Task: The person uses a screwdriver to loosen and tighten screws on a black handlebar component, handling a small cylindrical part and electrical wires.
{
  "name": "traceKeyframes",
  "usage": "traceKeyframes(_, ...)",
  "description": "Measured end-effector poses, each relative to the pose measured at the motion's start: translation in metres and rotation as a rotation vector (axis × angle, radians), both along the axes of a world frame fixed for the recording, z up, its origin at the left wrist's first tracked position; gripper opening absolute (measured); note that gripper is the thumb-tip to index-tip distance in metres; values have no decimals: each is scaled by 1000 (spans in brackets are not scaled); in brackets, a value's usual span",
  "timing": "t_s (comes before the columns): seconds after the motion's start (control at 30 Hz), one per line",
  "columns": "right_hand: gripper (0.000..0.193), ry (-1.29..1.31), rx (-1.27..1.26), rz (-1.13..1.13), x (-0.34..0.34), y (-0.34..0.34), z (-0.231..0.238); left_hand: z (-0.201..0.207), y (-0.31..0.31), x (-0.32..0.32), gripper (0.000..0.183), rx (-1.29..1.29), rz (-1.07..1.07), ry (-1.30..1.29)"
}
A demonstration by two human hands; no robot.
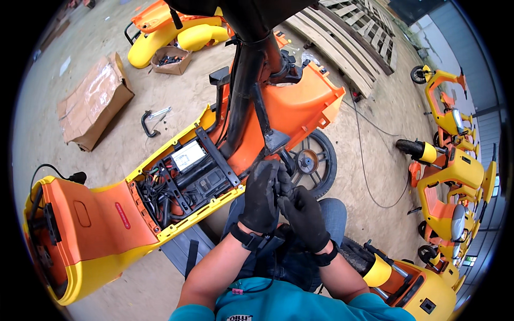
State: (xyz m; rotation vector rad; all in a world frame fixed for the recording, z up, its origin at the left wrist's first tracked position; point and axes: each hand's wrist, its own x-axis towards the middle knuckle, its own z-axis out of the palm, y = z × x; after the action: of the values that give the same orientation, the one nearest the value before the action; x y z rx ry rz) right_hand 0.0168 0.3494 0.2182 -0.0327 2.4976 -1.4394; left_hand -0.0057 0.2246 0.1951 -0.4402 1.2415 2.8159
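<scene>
Both my hands wear black gloves and meet in front of me, above my knees. My left hand (259, 198) is closed, fingers bent against the right ones. My right hand (306, 216) is closed too, its fingertips pinched close to the left hand. Whatever lies between them is too small and dark to make out. Just beyond them stands a partly stripped scooter with a black frame tube (239, 109) and an orange body panel (305, 104). Its yellow-edged floor section lies open, showing a white-labelled box (188, 156) and bundled black wires (152, 195).
A black-rimmed wheel (316, 162) is beyond my hands. Tools, among them a wrench (159, 113), lie on the floor near a cardboard sheet (96, 104). An open carton (171, 60) holds small parts. Yellow scooters (458, 171) line the right; a cable (365, 166) crosses the floor by wooden pallets (342, 48).
</scene>
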Motion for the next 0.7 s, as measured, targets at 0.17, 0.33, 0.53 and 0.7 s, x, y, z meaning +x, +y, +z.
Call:
traceKeyframes(0.17,20,16,-9,25,6,4,-5,-2,3,14,30,-359,30,158)
traceKeyframes(0.33,17,-39,13,19,6,-6,6,2,-7,13,38,-233,-19,140)
traceKeyframes(0.53,20,-50,20,114,10,1,0,-19,-36,6,40,-160,147,211)
traceKeyframes(0.7,21,-102,37,97,9,12,-8,-46,-90,13,29,-150,64,-220)
